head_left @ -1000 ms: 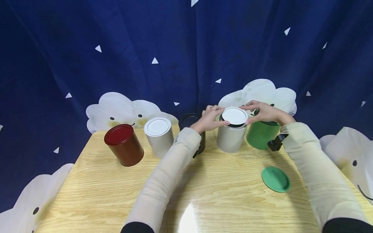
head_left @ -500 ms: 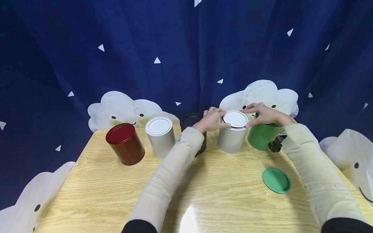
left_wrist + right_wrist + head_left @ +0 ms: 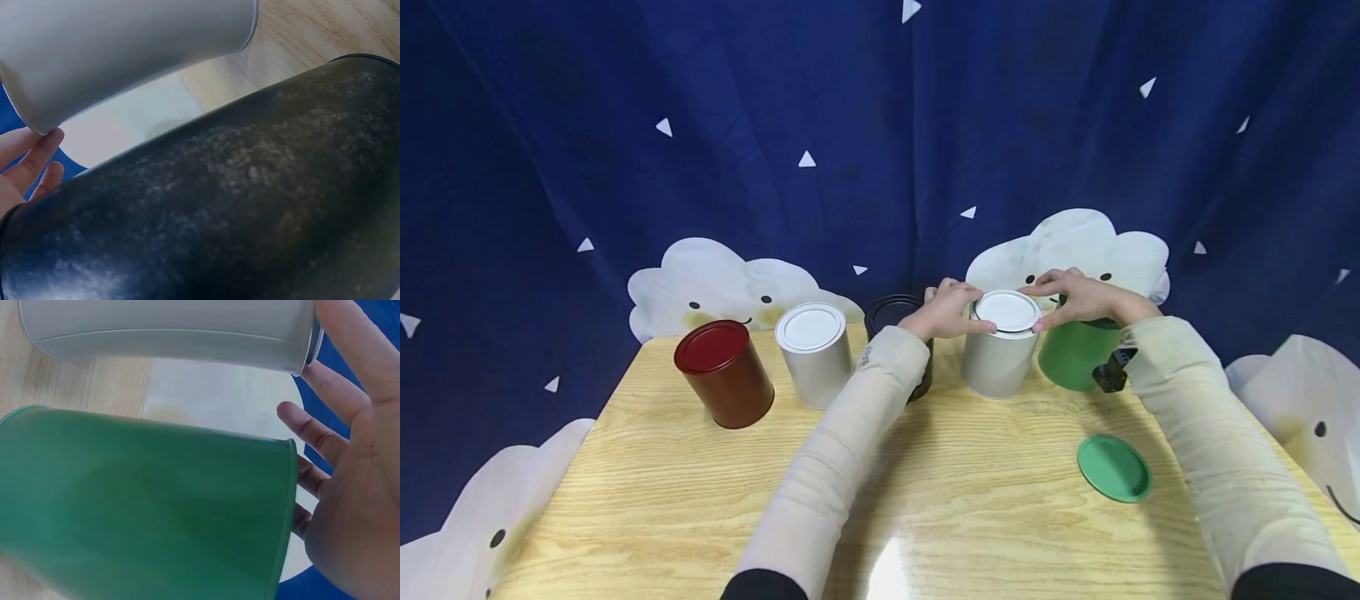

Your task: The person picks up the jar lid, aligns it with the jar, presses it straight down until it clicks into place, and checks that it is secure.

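Observation:
A white lid (image 3: pixel 1007 311) sits at the mouth of a white can (image 3: pixel 997 365), tilted slightly, with a thin dark gap showing under its front rim. From the left side my left hand (image 3: pixel 945 312) holds the lid's edge between thumb and fingers. My right hand (image 3: pixel 1081 301) grips the opposite edge the same way. In the right wrist view, the thumb and index finger of my right hand (image 3: pixel 362 425) meet the rim of the white can (image 3: pixel 169 331). In the left wrist view, fingertips (image 3: pixel 53 139) touch the white can's rim.
A black can (image 3: pixel 891 312) stands under my left wrist, and an open green can (image 3: pixel 1072 354) under my right hand. Further left are a lidded white can (image 3: pixel 817 362) and a dark red can (image 3: pixel 725 379). A green lid (image 3: pixel 1115 468) lies on the wooden table (image 3: pixel 1000 517).
The white lid has come down onto the white can's mouth; the dark gap beneath it has narrowed. Both hands have lowered slightly with it and keep their hold.

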The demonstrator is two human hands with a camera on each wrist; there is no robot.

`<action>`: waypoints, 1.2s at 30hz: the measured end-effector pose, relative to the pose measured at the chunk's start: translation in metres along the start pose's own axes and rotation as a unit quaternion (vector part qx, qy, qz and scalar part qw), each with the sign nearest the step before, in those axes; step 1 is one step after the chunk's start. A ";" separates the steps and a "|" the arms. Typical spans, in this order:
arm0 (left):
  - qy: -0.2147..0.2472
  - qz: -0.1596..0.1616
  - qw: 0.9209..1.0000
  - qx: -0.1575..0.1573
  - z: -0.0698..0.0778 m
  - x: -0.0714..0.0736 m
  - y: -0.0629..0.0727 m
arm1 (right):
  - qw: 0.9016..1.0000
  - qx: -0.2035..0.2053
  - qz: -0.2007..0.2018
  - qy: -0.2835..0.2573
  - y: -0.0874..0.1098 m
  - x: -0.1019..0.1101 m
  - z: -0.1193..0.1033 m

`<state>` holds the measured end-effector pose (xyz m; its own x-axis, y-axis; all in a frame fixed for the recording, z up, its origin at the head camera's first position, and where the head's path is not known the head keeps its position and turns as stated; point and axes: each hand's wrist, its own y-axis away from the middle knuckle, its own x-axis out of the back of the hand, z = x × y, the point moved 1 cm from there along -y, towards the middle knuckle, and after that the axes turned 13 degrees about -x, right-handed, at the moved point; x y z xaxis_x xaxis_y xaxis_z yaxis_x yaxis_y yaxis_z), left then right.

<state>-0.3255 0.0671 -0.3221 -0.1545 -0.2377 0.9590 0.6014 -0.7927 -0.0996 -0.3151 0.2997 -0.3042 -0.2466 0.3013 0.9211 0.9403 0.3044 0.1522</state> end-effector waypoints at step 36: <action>0.031 0.006 0.999 0.043 0.006 0.005 -0.003 | 0.998 -0.052 -0.032 0.003 0.000 0.004 -0.013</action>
<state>-0.3230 0.0719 -0.3156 -0.1925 -0.2836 0.9394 0.6683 -0.7389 -0.0861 -0.3134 0.2893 -0.2961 -0.3054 0.2794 0.9103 0.9423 0.2263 0.2467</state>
